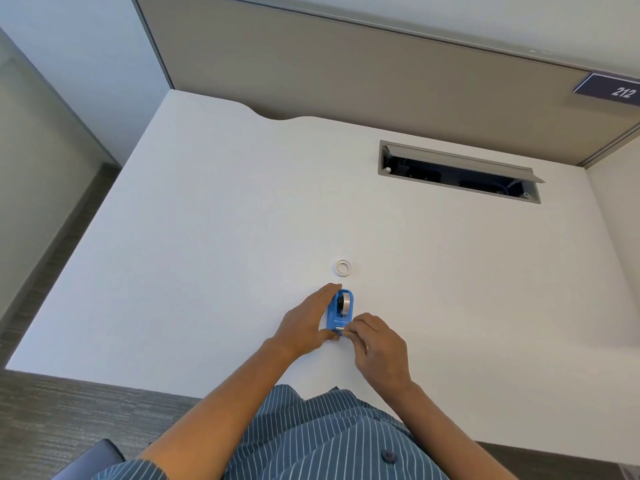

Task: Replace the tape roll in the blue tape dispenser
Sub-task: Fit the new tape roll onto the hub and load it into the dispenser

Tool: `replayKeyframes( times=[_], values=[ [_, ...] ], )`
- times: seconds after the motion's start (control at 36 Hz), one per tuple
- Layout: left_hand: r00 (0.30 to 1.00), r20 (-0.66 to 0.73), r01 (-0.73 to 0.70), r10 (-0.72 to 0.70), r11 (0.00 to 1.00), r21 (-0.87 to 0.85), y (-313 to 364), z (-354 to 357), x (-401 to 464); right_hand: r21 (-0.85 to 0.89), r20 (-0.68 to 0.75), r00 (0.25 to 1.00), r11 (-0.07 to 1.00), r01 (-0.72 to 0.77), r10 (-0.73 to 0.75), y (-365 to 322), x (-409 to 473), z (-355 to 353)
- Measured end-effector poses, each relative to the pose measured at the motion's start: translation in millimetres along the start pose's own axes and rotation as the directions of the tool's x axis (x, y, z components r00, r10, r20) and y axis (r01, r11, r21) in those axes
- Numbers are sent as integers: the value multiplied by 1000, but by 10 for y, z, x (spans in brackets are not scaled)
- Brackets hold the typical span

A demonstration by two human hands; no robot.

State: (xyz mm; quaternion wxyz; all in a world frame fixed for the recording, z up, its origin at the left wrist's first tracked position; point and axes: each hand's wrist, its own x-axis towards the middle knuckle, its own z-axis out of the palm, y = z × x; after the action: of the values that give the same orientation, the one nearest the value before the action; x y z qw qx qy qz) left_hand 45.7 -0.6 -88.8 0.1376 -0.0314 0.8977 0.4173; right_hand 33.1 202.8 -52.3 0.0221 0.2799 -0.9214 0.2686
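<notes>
In the head view, the blue tape dispenser is standing upright on the white desk, close to the person's body, with its cutter end pointing back toward them. The left hand is lying along the dispenser's left side, fingers stretched and flat against it, thumb reaching toward the near end; it is bracing the body rather than gripping it, probably so the dispenser does not slide while the other hand is working. The right hand is curling in at the cutter end, fingertips drawn together on what looks like the tape's free end or the blade edge, though which one is too small to tell. A roll is sitting in the dispenser's cradle. A second ring, pale and lying flat, is waiting just beyond the dispenser, apart from it and within easy reach; whether it is a fresh roll or a spent core cannot be told.
</notes>
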Motion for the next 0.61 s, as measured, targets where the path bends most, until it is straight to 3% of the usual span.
replayKeyframes(
  times=[0.61],
  values=[
    [999, 17, 30, -30, 999, -12, 0, -44, 25, -5, 13, 999, 999, 46, -46, 50, -206, 82]
  ],
)
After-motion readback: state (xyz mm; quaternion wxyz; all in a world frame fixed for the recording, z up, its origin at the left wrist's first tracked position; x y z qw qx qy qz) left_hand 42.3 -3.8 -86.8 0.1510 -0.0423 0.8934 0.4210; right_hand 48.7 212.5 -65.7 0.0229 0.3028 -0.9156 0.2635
